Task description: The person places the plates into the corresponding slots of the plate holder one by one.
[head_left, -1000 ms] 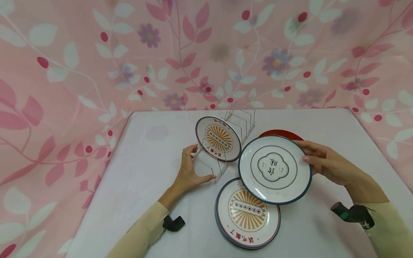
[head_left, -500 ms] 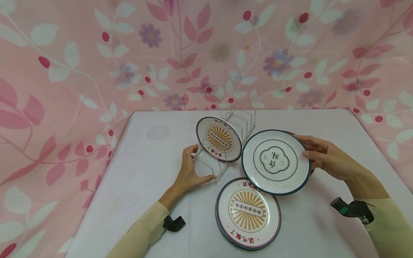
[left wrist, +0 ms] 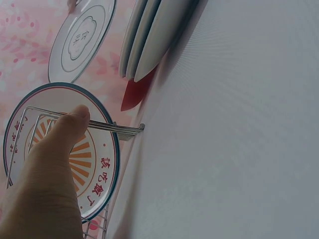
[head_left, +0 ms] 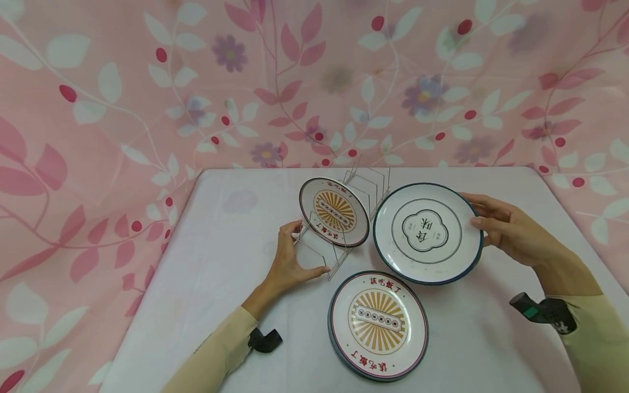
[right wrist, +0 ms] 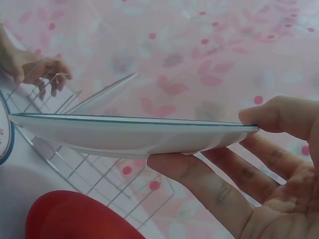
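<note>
My right hand pinches the rim of a white plate with a dark blue edge, thumb on top and fingers beneath. In the right wrist view that plate is held nearly level in the air. My left hand grips the near end of a wire plate rack; in the left wrist view its thumb lies over the wires. One plate with a gold sunburst leans upright in the rack. A stack of plates, sunburst on top, lies on the table in front.
A red dish sits beneath the held plate, showing in the right wrist view and hidden in the head view. A white cloth covers the table. Behind it hangs a pink floral curtain.
My right hand has moved the held plate away from me and slightly right, uncovering the stack's top plate and covering the red dish. My left hand stays on the rack.
</note>
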Tool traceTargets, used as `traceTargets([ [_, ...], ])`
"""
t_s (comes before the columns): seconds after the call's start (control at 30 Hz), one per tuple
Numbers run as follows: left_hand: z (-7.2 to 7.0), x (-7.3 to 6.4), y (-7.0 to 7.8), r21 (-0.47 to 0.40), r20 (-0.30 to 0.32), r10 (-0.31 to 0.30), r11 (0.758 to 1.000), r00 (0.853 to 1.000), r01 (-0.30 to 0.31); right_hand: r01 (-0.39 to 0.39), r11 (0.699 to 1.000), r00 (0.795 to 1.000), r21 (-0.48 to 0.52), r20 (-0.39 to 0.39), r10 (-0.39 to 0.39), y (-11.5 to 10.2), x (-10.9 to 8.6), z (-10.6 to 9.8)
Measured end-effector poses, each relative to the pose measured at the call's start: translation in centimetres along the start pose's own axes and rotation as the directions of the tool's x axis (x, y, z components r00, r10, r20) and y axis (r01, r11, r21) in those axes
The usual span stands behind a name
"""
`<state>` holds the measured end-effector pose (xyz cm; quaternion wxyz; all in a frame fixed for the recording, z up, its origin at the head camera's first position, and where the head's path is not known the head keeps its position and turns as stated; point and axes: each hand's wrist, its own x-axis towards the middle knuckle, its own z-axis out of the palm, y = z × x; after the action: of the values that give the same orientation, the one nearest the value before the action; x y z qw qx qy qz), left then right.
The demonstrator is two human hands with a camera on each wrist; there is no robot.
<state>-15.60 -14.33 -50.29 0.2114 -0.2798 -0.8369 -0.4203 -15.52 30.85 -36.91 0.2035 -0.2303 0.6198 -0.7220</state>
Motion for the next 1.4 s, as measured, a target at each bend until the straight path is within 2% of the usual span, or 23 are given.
traceTargets([
  [0.13,0.0,0.1,0.1,-0.004,-0.002,0.009,1.0,1.0,-0.009,0.025,0.999,0.999,0.024,0.021,-0.025,-0.7,0.3,-0.1],
  [0.3,0.0,0.1,0.1,-0.005,0.003,0.001,1.0,1.0,-0.001,0.029,0.999,1.0,-0.028,-0.007,-0.029,-2.2,1.6,-0.2],
  [0.4,0.0,0.0,0.0,-0.01,0.004,-0.004,1.0,1.0,0.004,0.04,0.999,0.999,-0.036,-0.019,-0.04,-3.5,2.8,-0.2],
  [0.6,-0.1,-0.2,-0.2,-0.017,-0.003,0.004,1.0,1.0,-0.004,0.05,0.999,0.999,-0.019,0.011,-0.05,-5.6,6.0,0.1],
  [0.73,0.0,-0.3,-0.3,-0.02,-0.003,0.002,1.0,1.0,-0.002,0.021,0.999,0.999,-0.029,-0.029,-0.022,-6.3,7.7,0.5],
  [0.97,0.2,-0.1,-0.3,-0.011,0.003,0.004,1.0,1.0,-0.004,-0.042,0.995,0.993,-0.093,-0.118,0.031,-6.3,9.7,1.0],
  [1.2,0.3,0.0,-0.3,-0.011,0.007,0.014,1.0,1.0,-0.014,-0.069,0.992,0.989,-0.11,-0.135,0.054,-5.4,10.9,1.5],
  [1.4,0.3,0.1,-0.2,-0.003,0.008,0.016,1.0,1.0,-0.016,-0.136,0.965,0.983,-0.225,-0.151,0.103,-4.6,11.9,2.4],
])
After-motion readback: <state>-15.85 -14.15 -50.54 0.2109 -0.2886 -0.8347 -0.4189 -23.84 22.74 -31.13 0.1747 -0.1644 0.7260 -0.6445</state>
